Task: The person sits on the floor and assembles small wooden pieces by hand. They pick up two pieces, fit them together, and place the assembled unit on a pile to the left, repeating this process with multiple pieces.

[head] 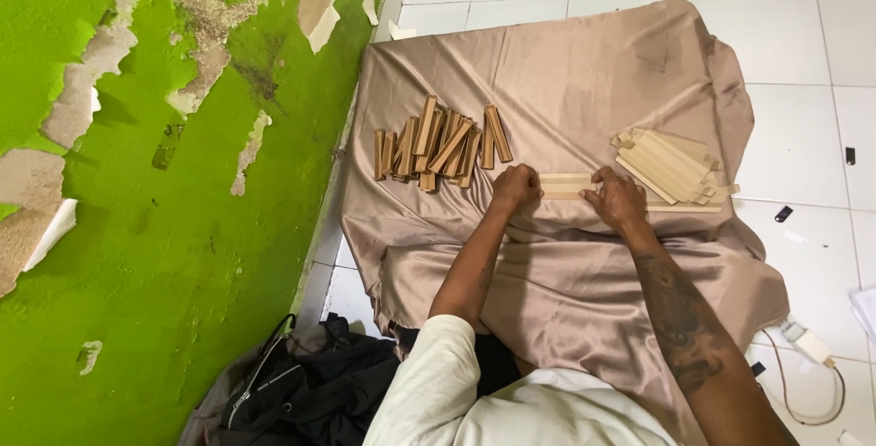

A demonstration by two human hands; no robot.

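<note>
On a beige satin cloth (584,72) spread over the floor, my left hand (515,187) and my right hand (617,198) grip the two ends of a few pale wooden strips (566,185) lying flat between them. Left of my hands sits a heap of darker brown wooden blocks (440,145). To the right lies a stack of pale wooden strips (671,166), some reaching toward my right hand.
A green wall with peeling paint (155,181) runs along the left. White floor tiles (803,54) surround the cloth. A black bag (292,382) lies at the lower left. A white charger with cable (812,347) and small dark bits (783,213) lie on the right.
</note>
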